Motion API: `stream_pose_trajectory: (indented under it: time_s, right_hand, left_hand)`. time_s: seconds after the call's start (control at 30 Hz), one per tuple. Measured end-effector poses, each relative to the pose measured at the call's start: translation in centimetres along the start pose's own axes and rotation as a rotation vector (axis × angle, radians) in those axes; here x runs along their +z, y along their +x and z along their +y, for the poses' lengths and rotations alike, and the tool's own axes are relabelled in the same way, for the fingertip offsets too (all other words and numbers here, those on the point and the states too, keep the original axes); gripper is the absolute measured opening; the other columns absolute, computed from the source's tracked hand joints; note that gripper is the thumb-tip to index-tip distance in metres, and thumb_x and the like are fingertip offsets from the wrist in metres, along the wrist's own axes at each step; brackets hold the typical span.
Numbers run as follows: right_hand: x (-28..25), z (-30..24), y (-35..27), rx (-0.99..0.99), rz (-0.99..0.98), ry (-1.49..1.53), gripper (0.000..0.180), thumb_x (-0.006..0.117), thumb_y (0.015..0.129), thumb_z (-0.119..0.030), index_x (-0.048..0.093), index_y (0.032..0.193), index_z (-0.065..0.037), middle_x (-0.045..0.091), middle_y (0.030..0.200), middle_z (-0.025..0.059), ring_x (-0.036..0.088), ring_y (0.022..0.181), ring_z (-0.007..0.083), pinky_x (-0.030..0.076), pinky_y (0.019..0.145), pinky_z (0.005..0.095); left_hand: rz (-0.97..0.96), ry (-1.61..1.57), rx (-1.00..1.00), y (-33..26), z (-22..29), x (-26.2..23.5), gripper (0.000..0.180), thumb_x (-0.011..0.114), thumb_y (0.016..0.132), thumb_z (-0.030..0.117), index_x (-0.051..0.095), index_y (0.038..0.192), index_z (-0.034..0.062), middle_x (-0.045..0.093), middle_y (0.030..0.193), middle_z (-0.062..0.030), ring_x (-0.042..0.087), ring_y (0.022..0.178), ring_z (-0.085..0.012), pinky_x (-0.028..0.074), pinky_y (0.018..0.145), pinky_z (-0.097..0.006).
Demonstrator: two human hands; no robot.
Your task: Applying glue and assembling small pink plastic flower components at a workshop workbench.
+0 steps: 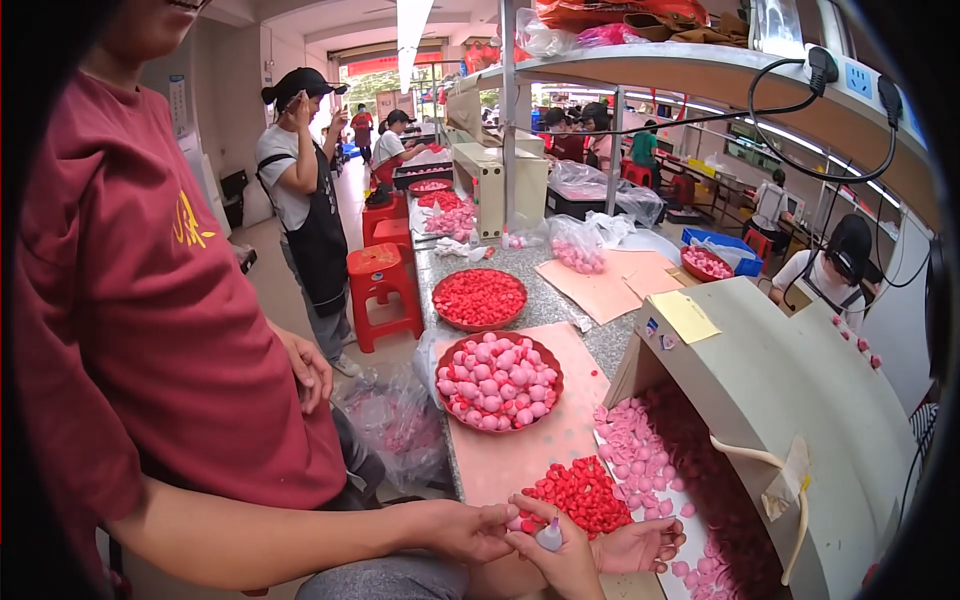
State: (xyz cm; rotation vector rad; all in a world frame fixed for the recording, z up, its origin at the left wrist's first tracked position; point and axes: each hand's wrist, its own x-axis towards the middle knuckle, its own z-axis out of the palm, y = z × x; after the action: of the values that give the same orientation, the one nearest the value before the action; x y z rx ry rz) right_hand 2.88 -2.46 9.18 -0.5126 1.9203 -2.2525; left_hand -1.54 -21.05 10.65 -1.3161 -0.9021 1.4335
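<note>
My right hand [570, 560] comes up from the lower edge, its fingers closed around a small whitish bottle [549, 537] with a narrow tip. At its fingertips is a small pink-and-red piece [517, 522]. A co-worker's hand [462, 530], reaching in from the left, meets my fingers there; which of us holds the piece I cannot tell. Behind my right hand, my left hand [637, 545] lies palm up with fingers apart, holding nothing. Beside it are a heap of small red pieces [585, 497] and loose pink petal-like pieces [640, 455].
A red basket of pink balls [498, 380] and a basket of red pieces [480, 298] stand on the speckled table. A curved grey machine housing [760, 350] bounds the right; a shelf [640, 62] with cables hangs above. A person in maroon [190, 290] stands close left, near red stools [382, 290].
</note>
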Motion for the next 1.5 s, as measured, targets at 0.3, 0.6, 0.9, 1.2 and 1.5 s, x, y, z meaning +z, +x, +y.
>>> stream_pose_trajectory:
  time_s: [0.3, 0.6, 0.9, 1.2, 1.5]
  right_hand:
    - [-0.7, 1.1, 0.3, 0.028, 0.098, 0.094, 0.042, 0.067, 0.079, -0.003, 0.051, 0.117, 0.002, 0.059, 0.109, 0.0124, 0.057, 0.099, 0.0163, 0.046, 0.086, 0.0273]
    - [-8.3, 0.3, -2.8, -0.203, 0.573, -0.075, 0.048, 0.067, 0.073, 0.006, 0.050, 0.117, 0.003, 0.057, 0.116, 0.0140, 0.054, 0.106, 0.0183, 0.044, 0.090, 0.0281]
    - [-11.0, -1.4, -6.1, -0.156, 0.793, -0.457, 0.052, 0.069, 0.073, 0.004, 0.049, 0.120, 0.002, 0.058, 0.118, 0.0118, 0.057, 0.093, 0.0120, 0.045, 0.083, 0.0240]
    - [-11.5, -1.2, -6.6, -0.142, 0.787, -0.446, 0.062, 0.072, 0.071, 0.001, 0.046, 0.127, -0.002, 0.059, 0.117, 0.0107, 0.057, 0.081, 0.0082, 0.047, 0.078, 0.0231]
    - [-11.5, -1.5, -6.2, -0.176, 0.721, -0.416, 0.065, 0.068, 0.073, 0.006, 0.040, 0.131, 0.000, 0.057, 0.118, 0.0140, 0.049, 0.073, 0.0038, 0.044, 0.070, 0.0181]
  left_hand:
    - [-0.014, -0.245, -0.119, 0.4, 1.5, 0.0, 0.017, 0.041, 0.089, 0.012, 0.045, 0.097, -0.0019, 0.057, 0.099, -0.0101, 0.056, 0.096, -0.0220, 0.041, 0.097, -0.036]
    - [-0.143, 0.326, 0.252, 21.9, -1.2, 3.6, 0.014, 0.044, 0.085, 0.009, 0.054, 0.092, 0.0016, 0.054, 0.105, -0.0092, 0.051, 0.099, -0.0151, 0.045, 0.086, -0.030]
    - [-0.862, 1.529, 0.261, 23.2, -0.2, 3.2, 0.039, 0.050, 0.091, 0.038, 0.054, 0.110, 0.0053, 0.055, 0.108, -0.0039, 0.050, 0.107, -0.0162, 0.042, 0.091, -0.033]
    - [0.395, -0.170, -0.132, 12.7, -8.2, 7.7, 0.031, 0.049, 0.083, -0.002, 0.050, 0.114, -0.0041, 0.058, 0.104, -0.0078, 0.057, 0.096, -0.0145, 0.049, 0.077, -0.023]
    - [0.347, -0.795, -0.280, 11.8, -6.6, 7.7, 0.042, 0.047, 0.083, 0.001, 0.045, 0.124, -0.0017, 0.048, 0.125, -0.0074, 0.051, 0.111, -0.0137, 0.045, 0.089, -0.023]
